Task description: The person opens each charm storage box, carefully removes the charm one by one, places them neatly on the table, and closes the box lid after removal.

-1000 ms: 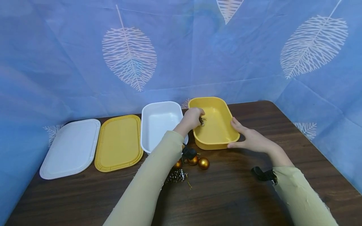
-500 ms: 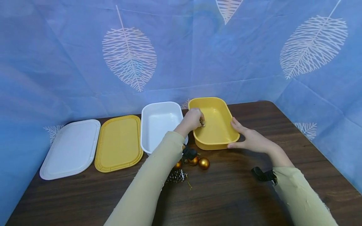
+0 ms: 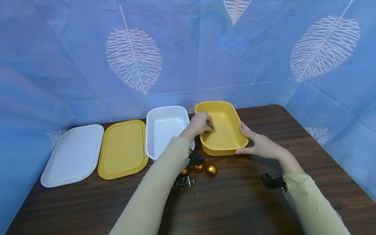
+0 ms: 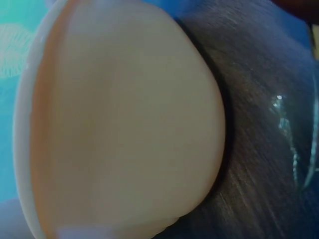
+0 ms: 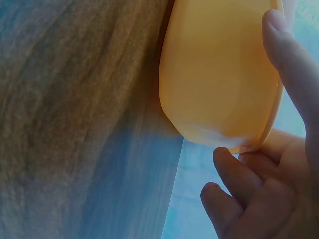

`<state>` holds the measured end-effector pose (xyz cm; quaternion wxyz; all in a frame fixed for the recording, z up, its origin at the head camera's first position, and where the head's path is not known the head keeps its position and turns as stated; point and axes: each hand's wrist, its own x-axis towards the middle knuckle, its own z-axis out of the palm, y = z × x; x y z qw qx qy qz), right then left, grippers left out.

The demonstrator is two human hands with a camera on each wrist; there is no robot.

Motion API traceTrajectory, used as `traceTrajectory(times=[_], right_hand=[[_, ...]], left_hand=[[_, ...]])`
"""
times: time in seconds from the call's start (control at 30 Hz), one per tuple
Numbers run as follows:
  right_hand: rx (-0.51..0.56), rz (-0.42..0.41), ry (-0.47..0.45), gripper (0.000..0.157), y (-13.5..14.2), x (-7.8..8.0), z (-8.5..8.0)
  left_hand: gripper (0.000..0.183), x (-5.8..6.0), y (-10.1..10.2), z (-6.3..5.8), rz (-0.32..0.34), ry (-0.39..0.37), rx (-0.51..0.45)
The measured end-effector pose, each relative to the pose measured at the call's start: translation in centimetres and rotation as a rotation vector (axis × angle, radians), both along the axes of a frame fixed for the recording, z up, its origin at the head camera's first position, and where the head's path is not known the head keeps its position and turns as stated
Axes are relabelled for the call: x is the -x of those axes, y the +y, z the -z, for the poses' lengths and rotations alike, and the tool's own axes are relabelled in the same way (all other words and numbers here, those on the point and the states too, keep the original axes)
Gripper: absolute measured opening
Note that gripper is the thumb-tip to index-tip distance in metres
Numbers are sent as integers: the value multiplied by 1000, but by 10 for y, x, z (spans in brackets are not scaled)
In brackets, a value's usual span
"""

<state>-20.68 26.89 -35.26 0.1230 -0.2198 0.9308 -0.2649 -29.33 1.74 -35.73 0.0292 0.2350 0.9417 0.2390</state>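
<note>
My left hand (image 3: 200,123) reaches over the left side of the yellow box (image 3: 223,143), pinching a small pinecone (image 3: 212,128) low inside it. Most of the pinecone is covered by the fingers. My right hand (image 3: 259,145) holds the box at its near right corner, thumb and fingers spread around it. In the right wrist view, that thumb lies against the wall of the yellow box (image 5: 219,74) and the fingers are bent at its end. The white box (image 4: 134,119) fills much of the left wrist view.
Left of the yellow box stands the white box (image 3: 165,130), then a yellow lid (image 3: 123,148) and a white lid (image 3: 73,155) lying flat. Near the left forearm are gold baubles (image 3: 211,169) and a larger pinecone (image 3: 182,182). A blue curtain (image 3: 188,65) hangs behind the table.
The left fingers have turned the small pinecone slightly and shifted it a little right and down inside the yellow box. The right hand keeps its place.
</note>
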Motion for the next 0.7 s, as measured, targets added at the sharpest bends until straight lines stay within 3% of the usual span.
traceTrajectory(times=[0.23,0.5,0.7], right_hand=[[-4,6,1,104,1,1,2],[2,7,-10,103,-1,1,1],[1,6,-8,103,0,0,0]], left_hand=[[13,1,-1,-2,7,-21,-64],[15,1,-2,-3,-5,-73,-214],[16,-1,-2,-13,18,-109,-287]])
